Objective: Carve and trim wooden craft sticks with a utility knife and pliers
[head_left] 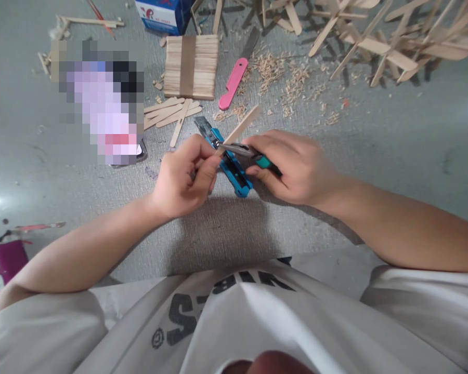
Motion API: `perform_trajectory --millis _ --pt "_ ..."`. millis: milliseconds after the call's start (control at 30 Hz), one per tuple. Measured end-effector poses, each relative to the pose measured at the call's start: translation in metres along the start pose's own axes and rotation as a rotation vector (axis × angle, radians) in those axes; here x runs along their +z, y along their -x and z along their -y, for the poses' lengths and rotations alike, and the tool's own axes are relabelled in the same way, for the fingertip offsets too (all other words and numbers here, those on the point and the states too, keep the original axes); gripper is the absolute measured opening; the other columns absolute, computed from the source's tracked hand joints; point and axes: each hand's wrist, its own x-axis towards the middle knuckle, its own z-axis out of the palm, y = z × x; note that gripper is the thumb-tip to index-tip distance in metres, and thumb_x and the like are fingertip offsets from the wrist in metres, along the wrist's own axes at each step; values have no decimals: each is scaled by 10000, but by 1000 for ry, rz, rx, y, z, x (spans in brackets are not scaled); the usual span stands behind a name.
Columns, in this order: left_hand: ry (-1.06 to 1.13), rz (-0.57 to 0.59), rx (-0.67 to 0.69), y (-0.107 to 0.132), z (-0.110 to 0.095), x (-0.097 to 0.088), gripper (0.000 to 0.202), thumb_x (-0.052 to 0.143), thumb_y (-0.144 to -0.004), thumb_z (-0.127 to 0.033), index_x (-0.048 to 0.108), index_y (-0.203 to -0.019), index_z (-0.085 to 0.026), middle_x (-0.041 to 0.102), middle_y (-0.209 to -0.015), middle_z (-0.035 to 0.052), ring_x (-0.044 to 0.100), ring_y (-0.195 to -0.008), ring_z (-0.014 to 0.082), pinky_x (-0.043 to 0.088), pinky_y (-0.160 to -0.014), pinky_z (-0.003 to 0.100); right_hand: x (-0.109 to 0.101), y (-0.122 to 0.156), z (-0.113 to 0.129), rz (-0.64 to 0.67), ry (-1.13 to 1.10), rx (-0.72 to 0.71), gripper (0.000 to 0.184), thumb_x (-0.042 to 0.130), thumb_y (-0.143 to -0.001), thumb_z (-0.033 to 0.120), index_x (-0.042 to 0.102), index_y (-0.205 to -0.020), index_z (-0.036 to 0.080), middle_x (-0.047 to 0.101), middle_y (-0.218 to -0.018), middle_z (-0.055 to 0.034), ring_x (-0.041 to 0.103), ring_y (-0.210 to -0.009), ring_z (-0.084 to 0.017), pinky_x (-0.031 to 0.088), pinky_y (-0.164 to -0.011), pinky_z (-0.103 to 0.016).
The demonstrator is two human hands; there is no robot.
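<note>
My left hand (185, 176) pinches the lower end of a wooden craft stick (242, 123) that slants up to the right. My right hand (290, 163) is closed round a teal-handled cutting tool (253, 155) whose metal tip meets the stick near my left fingers. A blue utility knife (228, 161) lies on the grey floor just under both hands.
A banded bundle of sticks (191, 66), loose sticks (171, 113), a pink knife (233, 83) and wood shavings (284, 83) lie ahead. A glued stick structure (393, 36) stands at the top right. A blue box (161, 14) sits at the top; a purple object (2, 265) at the left.
</note>
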Motion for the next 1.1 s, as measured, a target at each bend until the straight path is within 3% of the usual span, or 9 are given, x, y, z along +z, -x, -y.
perform_trajectory --millis 133,400,600,833,1100 --pt "56 63 -15 0 -5 1 446 637 -1169 -649 550 -958 -266 633 -604 -58 559 -429 101 411 -431 242 4 3 0 -1 8 2 470 496 -1191 582 645 -1527 290 796 -1202 -128 777 -1050 -340 677 -925 -532" --pt "85 -101 81 -3 -4 5 398 690 -1169 -573 551 -964 -262 619 -604 -83 595 -443 87 403 -436 214 -10 -6 7 38 20 39 409 508 -1196 532 664 -1470 272 810 -1189 -129 782 -1065 -330 676 -918 -502" --pt "67 -83 87 -3 4 6 436 658 -1168 -635 550 -980 -258 584 -596 -92 566 -409 77 395 -428 202 -10 -7 7 79 6 83 459 473 -1188 614 690 -1438 297 805 -1166 -124 775 -1033 -338 670 -903 -521" --pt "22 -41 86 -2 3 3 380 605 -1202 -591 548 -1011 -267 629 -621 -83 587 -449 89 479 -479 226 -1 0 3 27 10 108 501 449 -1182 658 691 -1437 300 792 -1135 -120 759 -1019 -330 658 -901 -519" --pt "16 -29 104 -4 10 2 437 608 -1196 -630 555 -990 -248 548 -578 -92 543 -402 73 404 -449 210 -11 -7 7 100 6 102 484 439 -1189 659 699 -1399 309 799 -1122 -114 768 -1012 -327 662 -878 -513"
